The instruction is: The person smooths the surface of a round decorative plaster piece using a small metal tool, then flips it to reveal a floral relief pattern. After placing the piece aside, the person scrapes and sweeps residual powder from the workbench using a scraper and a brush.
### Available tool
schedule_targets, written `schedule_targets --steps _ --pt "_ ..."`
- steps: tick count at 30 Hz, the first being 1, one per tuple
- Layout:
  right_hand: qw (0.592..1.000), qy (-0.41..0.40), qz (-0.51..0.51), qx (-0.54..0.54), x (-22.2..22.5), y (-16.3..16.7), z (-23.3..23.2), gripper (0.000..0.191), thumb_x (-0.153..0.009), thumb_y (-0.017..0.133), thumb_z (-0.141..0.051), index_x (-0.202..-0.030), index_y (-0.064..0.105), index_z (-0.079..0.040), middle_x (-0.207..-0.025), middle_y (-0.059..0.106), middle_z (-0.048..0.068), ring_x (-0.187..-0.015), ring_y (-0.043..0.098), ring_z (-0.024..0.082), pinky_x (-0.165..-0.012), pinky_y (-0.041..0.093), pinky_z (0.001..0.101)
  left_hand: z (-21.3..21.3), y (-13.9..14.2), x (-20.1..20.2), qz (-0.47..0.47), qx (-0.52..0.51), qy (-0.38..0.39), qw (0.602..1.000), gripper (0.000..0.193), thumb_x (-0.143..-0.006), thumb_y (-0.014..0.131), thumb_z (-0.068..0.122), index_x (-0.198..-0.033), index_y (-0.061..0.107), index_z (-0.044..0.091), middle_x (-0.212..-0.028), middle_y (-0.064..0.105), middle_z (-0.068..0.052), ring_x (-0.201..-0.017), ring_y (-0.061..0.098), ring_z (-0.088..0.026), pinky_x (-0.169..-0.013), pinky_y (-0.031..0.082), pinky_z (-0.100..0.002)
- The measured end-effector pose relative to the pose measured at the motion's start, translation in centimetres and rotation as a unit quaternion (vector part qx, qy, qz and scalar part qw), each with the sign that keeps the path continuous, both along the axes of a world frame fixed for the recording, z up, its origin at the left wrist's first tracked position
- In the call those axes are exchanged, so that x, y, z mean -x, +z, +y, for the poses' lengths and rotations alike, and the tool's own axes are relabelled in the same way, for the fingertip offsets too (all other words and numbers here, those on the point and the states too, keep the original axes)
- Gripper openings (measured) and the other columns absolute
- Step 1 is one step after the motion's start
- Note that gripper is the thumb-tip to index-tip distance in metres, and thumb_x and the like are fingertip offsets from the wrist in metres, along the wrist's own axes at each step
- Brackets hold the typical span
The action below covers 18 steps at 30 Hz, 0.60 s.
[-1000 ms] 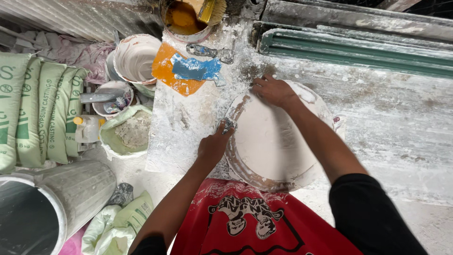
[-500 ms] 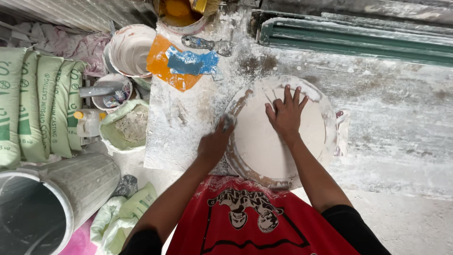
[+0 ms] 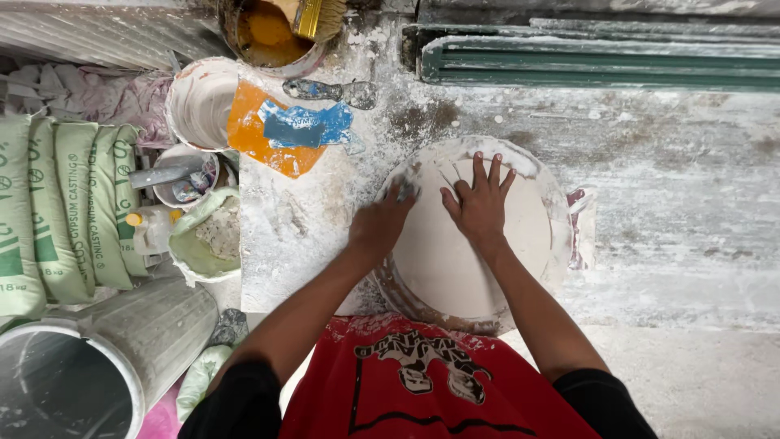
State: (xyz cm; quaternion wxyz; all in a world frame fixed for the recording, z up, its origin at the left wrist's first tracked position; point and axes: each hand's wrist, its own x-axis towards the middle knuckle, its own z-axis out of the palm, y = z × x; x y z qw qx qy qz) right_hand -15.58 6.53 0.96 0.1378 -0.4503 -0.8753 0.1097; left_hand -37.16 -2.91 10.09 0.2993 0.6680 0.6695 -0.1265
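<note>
A round white plaster disc [image 3: 455, 252] in a shallow circular mould lies on the dusty bench in front of me. My right hand [image 3: 479, 203] rests flat on its upper middle, fingers spread. My left hand [image 3: 382, 223] sits at the disc's left rim, fingers curled, pressing something small and grey against the edge; what it is cannot be made out. My red shirt [image 3: 406, 382] fills the bottom of the view.
An orange-and-blue plastic sheet [image 3: 280, 130] and a putty knife [image 3: 329, 91] lie at the upper left of the bench. Buckets [image 3: 199, 102], a brush in a pot [image 3: 272, 32], green sacks [image 3: 57, 203], a grey bin [image 3: 106, 358] and a green moulding [image 3: 601, 61] surround it.
My right hand has come from the disc's top rim down onto its face and opened flat. My left hand has stayed at the left rim. The view has shifted slightly.
</note>
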Motion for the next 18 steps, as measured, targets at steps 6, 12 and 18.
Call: schedule_targets --steps 6,12,18 --pt "1.0 -0.003 -0.01 0.015 -0.3 0.3 -0.4 0.039 -0.099 0.069 -0.044 -0.085 0.074 -0.007 -0.16 0.039 0.029 -0.15 0.021 0.059 -0.112 0.013 0.0827 2.4 -0.1 0.3 -0.006 0.03 -0.017 0.999 0.071 -0.092 0.054 0.004 -0.155 0.034 0.029 -0.168 0.014 -0.017 -0.098 0.072 -0.037 -0.079 0.06 -0.049" --pt "1.0 -0.006 -0.002 0.009 0.0 0.4 -0.1 0.038 -0.098 0.068 -0.044 -0.087 0.074 -0.008 -0.16 0.038 0.029 -0.151 0.02 0.059 -0.113 0.013 0.0829 3.5 0.4 0.1 -0.031 -0.028 -0.014 0.999 0.067 -0.096 0.053 0.001 -0.158 0.039 0.022 -0.169 0.021 -0.021 -0.099 0.075 -0.035 -0.08 0.063 -0.045" --pt "1.0 -0.01 0.008 0.004 -0.1 0.3 -0.3 0.038 -0.098 0.069 -0.044 -0.086 0.073 -0.008 -0.159 0.039 0.029 -0.151 0.02 0.059 -0.113 0.014 0.083 5.2 -0.3 0.0 0.021 0.036 -0.042 0.998 0.063 -0.097 0.054 0.007 -0.155 0.038 0.024 -0.168 0.019 -0.018 -0.101 0.073 -0.036 -0.078 0.062 -0.047"
